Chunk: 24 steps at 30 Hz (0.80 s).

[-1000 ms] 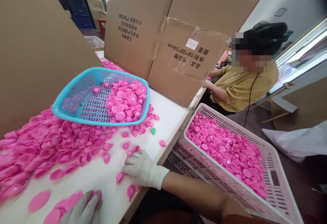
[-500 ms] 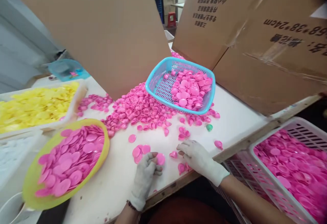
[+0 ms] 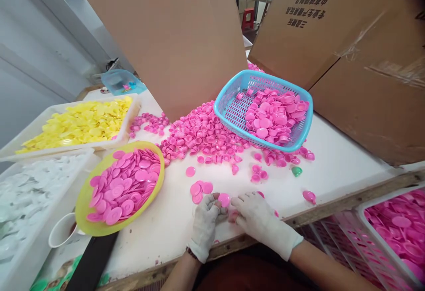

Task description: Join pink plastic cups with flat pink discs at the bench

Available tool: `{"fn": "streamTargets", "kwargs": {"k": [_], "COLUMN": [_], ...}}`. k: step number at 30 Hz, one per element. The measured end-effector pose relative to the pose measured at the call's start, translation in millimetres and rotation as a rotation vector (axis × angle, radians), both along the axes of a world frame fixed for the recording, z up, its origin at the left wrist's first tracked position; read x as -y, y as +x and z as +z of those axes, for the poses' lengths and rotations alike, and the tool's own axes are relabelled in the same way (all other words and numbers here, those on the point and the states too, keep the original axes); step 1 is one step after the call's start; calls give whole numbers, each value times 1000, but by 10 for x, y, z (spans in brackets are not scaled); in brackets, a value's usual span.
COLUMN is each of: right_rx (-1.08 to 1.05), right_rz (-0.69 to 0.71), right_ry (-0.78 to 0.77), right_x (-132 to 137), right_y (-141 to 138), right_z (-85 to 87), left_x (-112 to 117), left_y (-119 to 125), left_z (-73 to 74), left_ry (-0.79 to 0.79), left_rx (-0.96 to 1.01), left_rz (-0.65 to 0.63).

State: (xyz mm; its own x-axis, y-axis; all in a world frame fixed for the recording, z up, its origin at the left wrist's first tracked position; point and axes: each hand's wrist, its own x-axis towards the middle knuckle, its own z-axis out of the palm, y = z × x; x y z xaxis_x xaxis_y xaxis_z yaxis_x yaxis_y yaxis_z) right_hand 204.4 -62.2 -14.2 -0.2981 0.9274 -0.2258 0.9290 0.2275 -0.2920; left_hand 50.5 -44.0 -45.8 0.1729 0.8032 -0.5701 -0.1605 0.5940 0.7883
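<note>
My left hand (image 3: 205, 222), in a white glove, pinches a flat pink disc (image 3: 224, 199) at its edge, just above the table's front edge. Close on its right is my gloved right hand (image 3: 259, 218), fingers bent and closed on a small pink cup-shaped piece (image 3: 233, 216), mostly hidden by the fingertips. More pink bits peek out behind the right hand. A few loose pink discs (image 3: 196, 190) lie beyond my left hand. A yellow bowl (image 3: 161, 167) full of similar discs stands to the left.
A blue basket (image 3: 219, 105) of pink pieces sits by a heap of pink cups (image 3: 202, 131). Left are trays of yellow pieces (image 3: 89, 120) and white pieces (image 3: 29, 184), plus a white cup (image 3: 59, 233). Cardboard boxes (image 3: 186, 38) stand behind; a crate (image 3: 361, 215) stands right.
My right hand has come in beside the left, from the small pink piece it was reaching over. The left keeps its disc. The whole view has shifted, so things appear further right.
</note>
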Motion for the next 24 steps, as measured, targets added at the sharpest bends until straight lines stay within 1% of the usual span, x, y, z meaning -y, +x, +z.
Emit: {"fn": "streamTargets", "kwargs": {"k": [3,6,8,10,12,15,17,19,22,24], "right_rx": [41,-5,-68,-127,-194,-338,-429,-517,-675,-745], "right_rz": [24,66,55,8,-35,-41,-52,-69,-64,-73], "right_ry": [-91,-173,-237,-254,-213,-95,-18,39,72,89], "right_x": [51,30,-25,-89,-137,-145,-106,-48,37,70], "right_y": [-107,-119,-83,-44,-28,-60,-97,-120,-115,-103], "right_z": [56,121,133,99,30,-80,-119,-115,-60,-53], "left_x": [-7,-14,-2,24,56,81,71,45,0,-19], "left_y": [-22,-89,-146,-192,-215,-203,-176,-147,-97,-59], "left_z": [-29,-30,-26,-20,-8,23,37,33,-1,-23], "left_ry": [5,38,53,42,-1,-102,-148,-173,-193,-188], "left_rx": [42,49,39,40,103,334,466,511,505,501], "left_rz": [64,75,84,116,157,196,213,256,323,306]}}
